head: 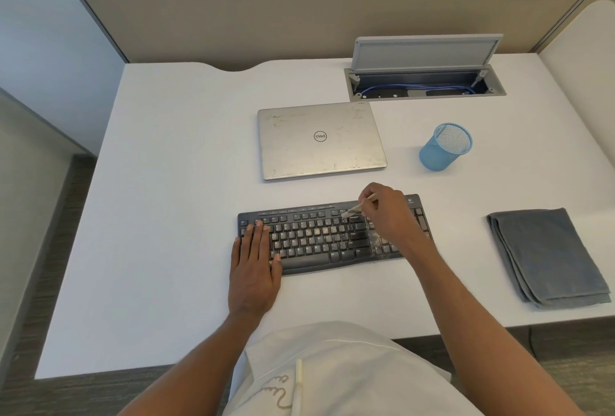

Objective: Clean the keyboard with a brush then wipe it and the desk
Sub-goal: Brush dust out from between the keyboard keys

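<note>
Two hands at the keyboard, mid-desk: left hand flat, bracing its left end; right hand pinching the brush near the upper keys, seemingly touching. Risk: hard strokes flick dust toward the laptop.

Closed silver laptop, blue mesh cup to its rt, open cable tray behind

Open desk stretches left of the keyboard; behind it the closed laptop blocks, pen cup and folded cloth stand rightward.
</note>
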`<state>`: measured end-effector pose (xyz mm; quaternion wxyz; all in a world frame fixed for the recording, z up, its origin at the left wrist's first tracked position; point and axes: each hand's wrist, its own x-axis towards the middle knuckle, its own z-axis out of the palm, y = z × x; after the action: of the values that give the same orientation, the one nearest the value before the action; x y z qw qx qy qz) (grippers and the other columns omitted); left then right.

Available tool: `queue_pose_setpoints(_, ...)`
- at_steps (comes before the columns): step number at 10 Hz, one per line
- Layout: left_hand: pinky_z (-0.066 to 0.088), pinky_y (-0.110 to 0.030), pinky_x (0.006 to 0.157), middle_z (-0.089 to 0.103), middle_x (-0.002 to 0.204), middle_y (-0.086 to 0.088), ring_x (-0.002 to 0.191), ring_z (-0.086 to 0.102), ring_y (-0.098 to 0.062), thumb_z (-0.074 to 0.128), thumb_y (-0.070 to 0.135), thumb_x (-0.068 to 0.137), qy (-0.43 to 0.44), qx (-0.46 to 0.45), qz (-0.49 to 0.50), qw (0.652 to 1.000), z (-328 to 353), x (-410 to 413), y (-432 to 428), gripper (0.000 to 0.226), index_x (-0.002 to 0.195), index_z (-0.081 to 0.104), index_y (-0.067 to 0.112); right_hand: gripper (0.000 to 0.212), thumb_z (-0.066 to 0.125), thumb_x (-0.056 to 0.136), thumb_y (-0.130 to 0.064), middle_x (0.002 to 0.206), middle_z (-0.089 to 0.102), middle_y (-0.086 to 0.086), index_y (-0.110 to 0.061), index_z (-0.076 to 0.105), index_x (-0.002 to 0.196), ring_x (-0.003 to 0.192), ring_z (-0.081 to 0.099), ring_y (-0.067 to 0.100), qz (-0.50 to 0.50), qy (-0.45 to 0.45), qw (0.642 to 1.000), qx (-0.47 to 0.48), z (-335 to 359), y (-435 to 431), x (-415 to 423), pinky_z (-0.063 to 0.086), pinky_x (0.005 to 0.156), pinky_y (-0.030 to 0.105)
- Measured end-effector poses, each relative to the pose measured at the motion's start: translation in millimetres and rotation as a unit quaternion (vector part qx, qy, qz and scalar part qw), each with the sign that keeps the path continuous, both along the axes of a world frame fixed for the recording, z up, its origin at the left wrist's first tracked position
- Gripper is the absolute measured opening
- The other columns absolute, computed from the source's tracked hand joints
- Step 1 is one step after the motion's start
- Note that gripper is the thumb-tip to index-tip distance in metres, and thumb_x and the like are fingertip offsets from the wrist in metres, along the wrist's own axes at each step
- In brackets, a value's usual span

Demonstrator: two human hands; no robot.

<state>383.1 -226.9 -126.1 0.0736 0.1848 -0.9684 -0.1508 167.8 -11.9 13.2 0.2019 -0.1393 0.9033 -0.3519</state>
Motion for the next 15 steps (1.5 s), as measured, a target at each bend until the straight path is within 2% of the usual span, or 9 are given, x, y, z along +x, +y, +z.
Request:
queue_pose_setpoints(2, 0.016, -0.048, 0.133, 0.026, 0.174, -0.009, 0.163, 0.018, -0.024, 0.030, 0.036, 0.109, 0.004, 0.003, 0.000, 1.000, -1.1, -0.4, -0.2, 0.062, 0.164, 0.036, 0.006, 0.011, 0.056, 0.100, -0.012, 0.078, 0.069, 0.005, -0.011, 0.065, 0.093, 0.062, 0.061, 0.019, -0.053, 0.055, 0.996, 0.046, -3.5, 27.9, -17.2, 0.044, 0.055, 0.030)
queue_pose_setpoints(4, 0.016, -0.049, 0.133, 0.026, 0.174, -0.009, 0.163, 0.018, -0.024, 0.032, 0.035, 0.109, 0.004, 0.001, -0.001, 1.000, -3.1, -0.4, -0.6, 0.062, 0.164, 0.035, 0.006, 0.008, 0.056, 0.097, -0.012, 0.085, 0.068, 0.004, -0.013, 0.063, 0.093, 0.074, 0.067, 0.023, -0.074, 0.074, 0.993, 0.049, 1.6, 32.7, -16.8, 0.056, 0.066, 0.040)
queue_pose_setpoints(6, 0.016, -0.048, 0.133, 0.026, 0.174, -0.008, 0.164, 0.017, -0.023, 0.033, 0.035, 0.108, 0.007, 0.003, -0.001, 1.000, -2.2, -0.3, -0.7, 0.063, 0.164, 0.035, 0.006, 0.011, 0.057, 0.101, -0.014, 0.077, 0.068, -0.007, -0.013, 0.064, 0.093, 0.059, 0.059, 0.019, -0.012, 0.035, 0.999, -0.009, 1.7, 12.4, 2.1, 0.042, 0.046, 0.019)
queue_pose_setpoints(7, 0.016, -0.049, 0.133, 0.026, 0.175, -0.008, 0.164, 0.017, -0.023, 0.033, 0.035, 0.108, 0.007, 0.004, 0.001, 1.000, -2.1, -0.1, -0.6, 0.063, 0.164, 0.035, 0.006, 0.011, 0.056, 0.101, -0.011, 0.073, 0.066, -0.010, -0.011, 0.064, 0.093, 0.058, 0.056, 0.020, -0.021, 0.034, 0.999, -0.004, -0.5, 16.2, 0.5, 0.042, 0.046, 0.025)
queue_pose_setpoints(9, 0.019, -0.050, 0.132, 0.026, 0.175, -0.008, 0.164, 0.017, -0.023, 0.032, 0.035, 0.109, 0.007, 0.001, 0.001, 1.000, -3.1, 0.0, -0.5, 0.063, 0.164, 0.034, 0.007, 0.012, 0.053, 0.100, -0.008, 0.089, 0.071, 0.009, -0.010, 0.063, 0.093, 0.064, 0.061, 0.007, -0.097, 0.061, 0.991, 0.066, 3.6, 42.5, -18.1, 0.048, 0.058, 0.030)
queue_pose_setpoints(10, 0.019, -0.050, 0.132, 0.026, 0.175, -0.008, 0.163, 0.018, -0.023, 0.033, 0.035, 0.108, 0.008, 0.000, -0.001, 1.000, -4.1, 0.2, -1.1, 0.063, 0.164, 0.034, 0.006, 0.010, 0.054, 0.099, -0.008, 0.080, 0.066, 0.001, -0.007, 0.062, 0.094, 0.061, 0.063, -0.003, -0.110, 0.074, 0.990, 0.038, 12.5, 42.1, -20.8, 0.046, 0.052, 0.014)
queue_pose_setpoints(11, 0.019, -0.050, 0.132, 0.026, 0.175, -0.008, 0.164, 0.018, -0.024, 0.033, 0.035, 0.108, 0.008, 0.000, -0.001, 1.000, -4.0, 0.6, -0.8, 0.063, 0.164, 0.035, 0.006, 0.010, 0.055, 0.099, -0.011, 0.081, 0.066, -0.001, -0.009, 0.064, 0.095, 0.068, 0.066, 0.002, -0.108, 0.078, 0.991, 0.007, 14.6, 34.8, -22.0, 0.048, 0.056, 0.018)
queue_pose_setpoints(12, 0.018, -0.050, 0.132, 0.026, 0.175, -0.009, 0.164, 0.017, -0.024, 0.032, 0.035, 0.108, 0.006, -0.001, -0.002, 1.000, -3.4, 0.6, -0.6, 0.063, 0.164, 0.034, 0.005, 0.011, 0.055, 0.098, -0.018, 0.087, 0.070, -0.001, -0.016, 0.066, 0.094, 0.077, 0.068, 0.016, -0.082, 0.064, 0.995, -0.007, 9.0, 20.9, -20.9, 0.053, 0.064, 0.032)
queue_pose_setpoints(15, 0.018, -0.050, 0.132, 0.027, 0.174, -0.010, 0.163, 0.019, -0.025, 0.032, 0.035, 0.108, 0.007, 0.000, -0.003, 1.000, -2.9, -0.3, -0.7, 0.063, 0.163, 0.035, 0.005, 0.011, 0.056, 0.098, -0.012, 0.089, 0.071, 0.007, -0.011, 0.066, 0.094, 0.067, 0.064, 0.008, -0.087, 0.051, 0.994, 0.032, -4.8, 24.6, -21.7, 0.048, 0.056, 0.028)
